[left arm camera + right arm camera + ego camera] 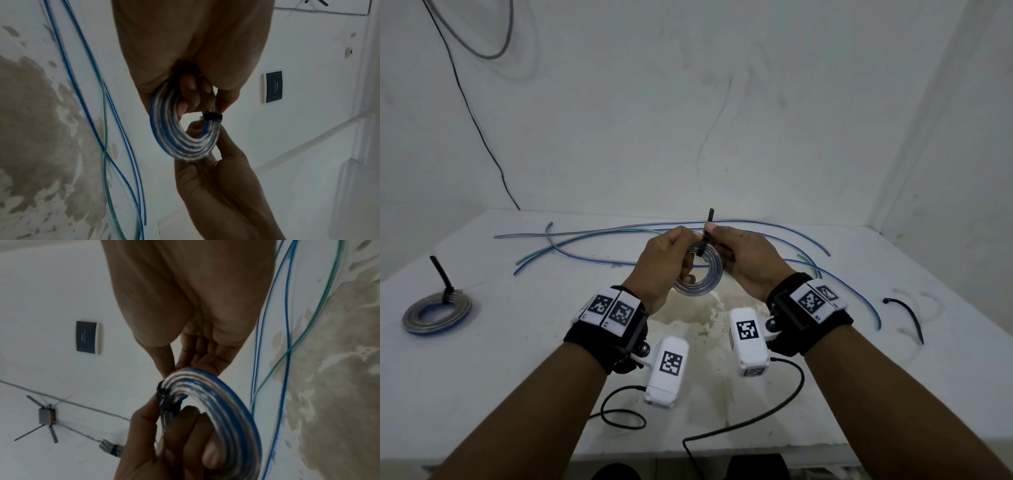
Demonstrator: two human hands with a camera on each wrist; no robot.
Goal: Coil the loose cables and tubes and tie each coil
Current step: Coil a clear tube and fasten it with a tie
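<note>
Both hands (709, 255) grip a coiled tube (700, 274) above the stained white table (517, 342), white walls behind

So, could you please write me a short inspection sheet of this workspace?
Surface: white table, brown stain near the middle.
Job's things: coil in hand with black tie round it; tied coil at left; loose tubes behind.
Clutter: spare tie at right.
Grippers: left hand grips the coil; right hand pinches the tie.
Cables: black camera leads.
Surroundings: white walls, wall cable.
</note>
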